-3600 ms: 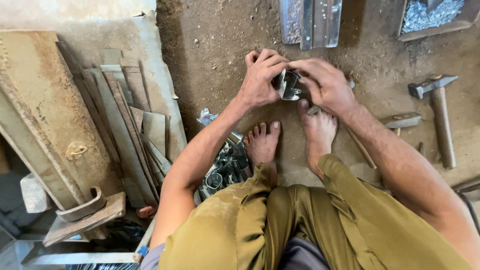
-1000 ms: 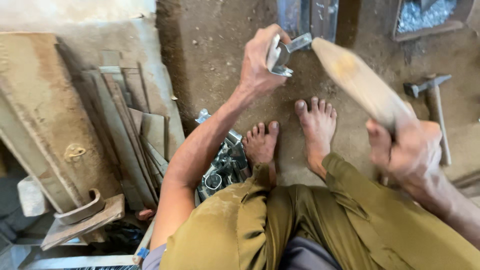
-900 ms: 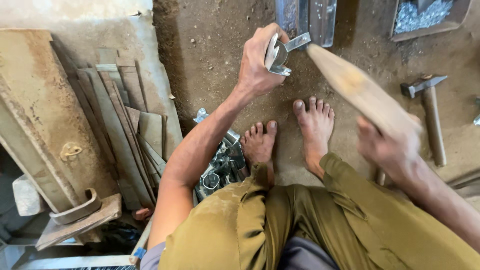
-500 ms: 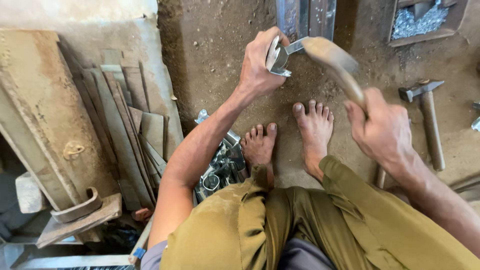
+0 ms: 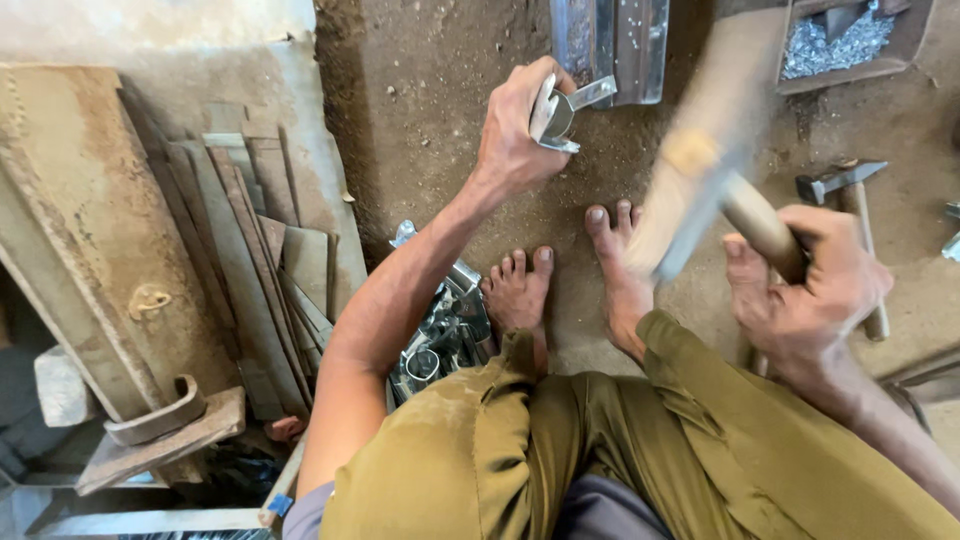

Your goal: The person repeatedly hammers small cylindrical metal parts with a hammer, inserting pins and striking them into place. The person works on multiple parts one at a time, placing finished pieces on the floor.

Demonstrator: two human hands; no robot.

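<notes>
1. The fingers of the right hand are closed around the wooden handle of a mallet, whose large pale head is blurred and stands above the ground to the right of centre.
2. The left hand, farther off, has its fingers wrapped tight around a small bent metal piece, which it holds against the dirt floor just in front of the upright steel block.
3. Nearest are the person's knees in olive trousers, with two bare feet planted on the floor between the hands.
4. A heap of shiny metal parts lies touching the left foot, under the left forearm.
5. To the left lie rusty flat bars and plates, stacked aslant.
6. On the right, a steel hammer rests on the floor behind the right hand.
7. Far right, a box of bright metal scraps sits at the top edge.
</notes>
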